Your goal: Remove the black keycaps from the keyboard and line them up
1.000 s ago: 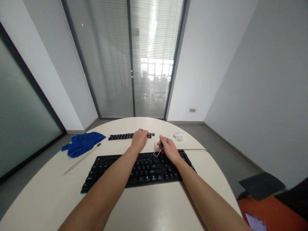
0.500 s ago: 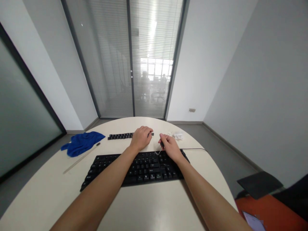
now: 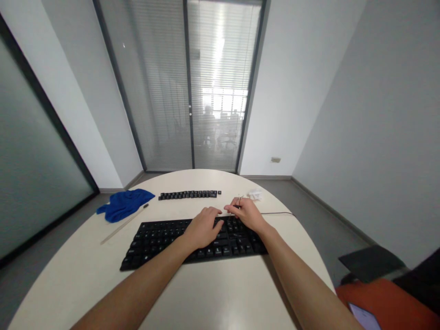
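Observation:
A black keyboard (image 3: 161,238) lies on the round cream table (image 3: 220,293) in front of me. My left hand (image 3: 203,227) rests on its upper middle keys with the fingers stretched forward and nothing in them. My right hand (image 3: 246,213) is over the keyboard's upper right part, with its fingers pinched on a thin wire key puller (image 3: 239,200) whose end sticks up above them. Behind the keyboard, a row of loose black keycaps (image 3: 189,195) lies in a line on the table.
A blue cloth (image 3: 124,205) and a long thin stick (image 3: 123,223) lie at the left of the table. A crumpled white tissue (image 3: 255,194) sits at the back right. The keyboard cable (image 3: 278,213) runs off to the right. An orange seat (image 3: 388,302) is at the lower right.
My left hand has come back from the row of keycaps onto the keyboard. My right hand has shifted slightly and still holds the wire tool.

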Action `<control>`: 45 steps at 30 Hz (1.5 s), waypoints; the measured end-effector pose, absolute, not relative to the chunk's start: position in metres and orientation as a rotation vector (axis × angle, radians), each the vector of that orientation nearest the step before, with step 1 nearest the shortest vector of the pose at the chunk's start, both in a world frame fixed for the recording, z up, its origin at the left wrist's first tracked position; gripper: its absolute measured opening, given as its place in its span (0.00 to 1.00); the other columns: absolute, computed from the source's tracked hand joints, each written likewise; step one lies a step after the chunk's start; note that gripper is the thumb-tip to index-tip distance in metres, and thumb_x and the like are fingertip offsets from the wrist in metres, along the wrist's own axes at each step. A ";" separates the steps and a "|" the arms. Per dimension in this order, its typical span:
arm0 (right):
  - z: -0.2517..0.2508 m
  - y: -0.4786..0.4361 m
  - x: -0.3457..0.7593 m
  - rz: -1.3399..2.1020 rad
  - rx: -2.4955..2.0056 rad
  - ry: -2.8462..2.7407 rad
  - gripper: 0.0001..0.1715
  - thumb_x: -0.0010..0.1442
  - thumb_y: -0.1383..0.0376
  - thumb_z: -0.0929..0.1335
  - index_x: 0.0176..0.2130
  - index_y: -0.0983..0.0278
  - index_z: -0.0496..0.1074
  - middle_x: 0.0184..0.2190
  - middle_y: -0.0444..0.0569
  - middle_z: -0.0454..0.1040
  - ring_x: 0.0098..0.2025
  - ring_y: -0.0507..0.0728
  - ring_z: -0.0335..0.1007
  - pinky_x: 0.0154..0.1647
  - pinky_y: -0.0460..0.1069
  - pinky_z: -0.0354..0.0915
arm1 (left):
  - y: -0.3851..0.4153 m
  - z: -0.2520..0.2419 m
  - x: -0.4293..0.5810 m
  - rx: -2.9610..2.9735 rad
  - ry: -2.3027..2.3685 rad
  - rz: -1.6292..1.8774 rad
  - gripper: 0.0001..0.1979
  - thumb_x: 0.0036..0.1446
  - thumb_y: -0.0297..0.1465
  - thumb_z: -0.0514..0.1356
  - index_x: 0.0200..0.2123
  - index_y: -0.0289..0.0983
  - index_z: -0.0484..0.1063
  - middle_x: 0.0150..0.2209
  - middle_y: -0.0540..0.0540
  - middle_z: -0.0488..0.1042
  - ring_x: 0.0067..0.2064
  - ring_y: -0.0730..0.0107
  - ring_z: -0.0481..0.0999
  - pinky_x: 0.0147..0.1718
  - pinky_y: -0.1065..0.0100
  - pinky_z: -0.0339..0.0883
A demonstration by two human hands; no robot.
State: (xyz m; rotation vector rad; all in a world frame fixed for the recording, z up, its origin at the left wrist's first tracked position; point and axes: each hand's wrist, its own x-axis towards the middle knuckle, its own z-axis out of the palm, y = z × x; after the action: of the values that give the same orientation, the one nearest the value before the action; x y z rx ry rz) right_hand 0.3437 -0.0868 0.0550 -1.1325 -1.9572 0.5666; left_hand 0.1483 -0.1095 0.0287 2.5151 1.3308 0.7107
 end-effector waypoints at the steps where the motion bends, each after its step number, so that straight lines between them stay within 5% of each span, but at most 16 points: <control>1: 0.056 -0.089 0.342 0.543 -1.128 -1.993 0.25 0.60 0.48 0.66 0.25 0.65 0.74 0.19 0.45 0.71 0.23 0.53 0.66 0.29 0.47 0.60 | -0.111 0.029 0.147 2.530 1.328 0.707 0.14 0.63 0.35 0.53 0.48 0.35 0.70 0.47 0.41 0.74 0.50 0.58 0.71 0.52 0.60 0.64; 8: 0.063 -0.098 0.326 0.411 -1.028 -2.230 0.25 0.62 0.48 0.66 0.27 0.64 0.77 0.26 0.48 0.75 0.29 0.55 0.70 0.33 0.47 0.61 | -0.107 0.032 0.134 2.584 1.271 0.710 0.11 0.65 0.33 0.50 0.41 0.37 0.71 0.40 0.42 0.75 0.45 0.60 0.72 0.47 0.61 0.65; 13: 0.075 -0.093 0.325 0.542 -1.040 -2.323 0.22 0.59 0.49 0.68 0.27 0.63 0.78 0.19 0.46 0.74 0.24 0.55 0.69 0.29 0.46 0.60 | -0.109 0.036 0.130 2.571 1.257 0.703 0.10 0.64 0.32 0.51 0.39 0.37 0.71 0.39 0.43 0.75 0.44 0.60 0.72 0.45 0.62 0.66; 27: 0.053 -0.109 0.345 0.664 -1.155 -2.053 0.19 0.64 0.53 0.64 0.36 0.63 0.78 0.32 0.48 0.79 0.35 0.58 0.72 0.39 0.48 0.63 | -0.111 0.036 0.134 2.594 1.220 0.690 0.14 0.63 0.32 0.52 0.48 0.39 0.73 0.45 0.42 0.74 0.48 0.60 0.70 0.52 0.59 0.65; 45: 0.042 -0.096 0.346 0.784 -1.202 -1.929 0.22 0.64 0.52 0.64 0.28 0.62 0.77 0.29 0.48 0.80 0.35 0.59 0.75 0.42 0.50 0.64 | -0.108 0.035 0.135 2.485 1.176 0.723 0.12 0.63 0.36 0.55 0.44 0.41 0.76 0.45 0.45 0.75 0.48 0.62 0.71 0.51 0.62 0.64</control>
State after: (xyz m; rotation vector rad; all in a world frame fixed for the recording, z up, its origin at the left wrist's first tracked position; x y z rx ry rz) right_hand 0.3459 -0.0964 0.0422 -1.2017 -1.9286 0.7842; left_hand 0.1346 -0.1077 0.0351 2.4852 1.1758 0.7228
